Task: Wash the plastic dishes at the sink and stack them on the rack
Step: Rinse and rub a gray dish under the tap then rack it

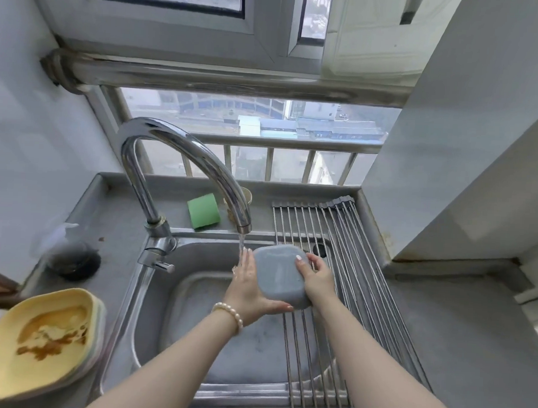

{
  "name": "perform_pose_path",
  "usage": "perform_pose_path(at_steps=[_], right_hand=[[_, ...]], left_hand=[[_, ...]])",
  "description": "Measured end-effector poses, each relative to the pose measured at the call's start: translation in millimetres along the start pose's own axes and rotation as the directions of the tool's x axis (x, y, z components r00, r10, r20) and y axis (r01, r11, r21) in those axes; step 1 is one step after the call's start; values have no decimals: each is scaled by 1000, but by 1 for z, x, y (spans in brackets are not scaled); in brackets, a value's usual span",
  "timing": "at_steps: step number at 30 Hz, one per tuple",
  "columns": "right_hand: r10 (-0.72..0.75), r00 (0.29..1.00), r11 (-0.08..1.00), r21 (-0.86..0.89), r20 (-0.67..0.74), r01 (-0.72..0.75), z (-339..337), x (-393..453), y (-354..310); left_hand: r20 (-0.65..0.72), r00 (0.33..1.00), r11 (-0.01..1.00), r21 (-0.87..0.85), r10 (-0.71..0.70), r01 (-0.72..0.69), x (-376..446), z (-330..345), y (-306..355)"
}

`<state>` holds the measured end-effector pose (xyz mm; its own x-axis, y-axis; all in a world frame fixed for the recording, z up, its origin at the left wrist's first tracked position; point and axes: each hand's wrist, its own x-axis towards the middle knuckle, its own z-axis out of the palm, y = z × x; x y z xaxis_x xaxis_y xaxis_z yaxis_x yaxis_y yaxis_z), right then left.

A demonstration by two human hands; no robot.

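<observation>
I've got the grey dish [278, 276] held over the sink [194, 324], just right of the faucet [183, 157] spout, bottom side up toward me; left hand [247, 283] lies flat-fingered along its left edge with the thumb hooked under the near rim, fingertips in the water stream [242, 242]; right hand [315, 275] curls round the right edge, thumb on top; stream lands on the left hand, beside the dish, not on the dish itself. My read: rinse step, early in the task; the rack [336, 268] right of the faucet carries nothing yet; stained yellow dish [39, 342] tops a stack on the worktop [471, 351], well left of the faucet. To do it well I'd shift the dish left under the stream, turn it so water reaches the inside, rub with the free hand, tip to drain before racking; wet plastic may slip, so keep both edges held. Green sponge [203, 211] sits behind the faucet spout if scrubbing is needed. No brand, label or writing readable anywhere.
</observation>
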<state>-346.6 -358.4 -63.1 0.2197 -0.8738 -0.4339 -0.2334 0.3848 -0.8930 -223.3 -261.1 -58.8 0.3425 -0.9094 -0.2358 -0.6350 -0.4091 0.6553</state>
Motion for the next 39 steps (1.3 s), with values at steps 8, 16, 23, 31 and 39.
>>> perform_pose_path(at_steps=[8, 16, 23, 31, 39], right_hand=[[27, 999, 999, 45, -44, -25, -51, 32, 5], [-50, 995, 691, -716, 84, 96, -67, 44, 8], [-155, 976, 236, -954, 152, 186, -50, 31, 7], [-299, 931, 274, -916, 209, 294, 3, -3, -10], [-349, 915, 342, -882, 201, 324, 19, -31, -15]], left_hand=[[-99, 991, 996, 9, -85, 86, 29, 43, 42], [-4, 989, 958, 248, -146, 142, 54, 56, 46], [-90, 985, 924, 344, -145, 167, 18, 33, 9], [-279, 894, 660, 604, -350, 447, -28, -69, -54], [-187, 942, 845, 419, -278, 332, -12, -97, -56]])
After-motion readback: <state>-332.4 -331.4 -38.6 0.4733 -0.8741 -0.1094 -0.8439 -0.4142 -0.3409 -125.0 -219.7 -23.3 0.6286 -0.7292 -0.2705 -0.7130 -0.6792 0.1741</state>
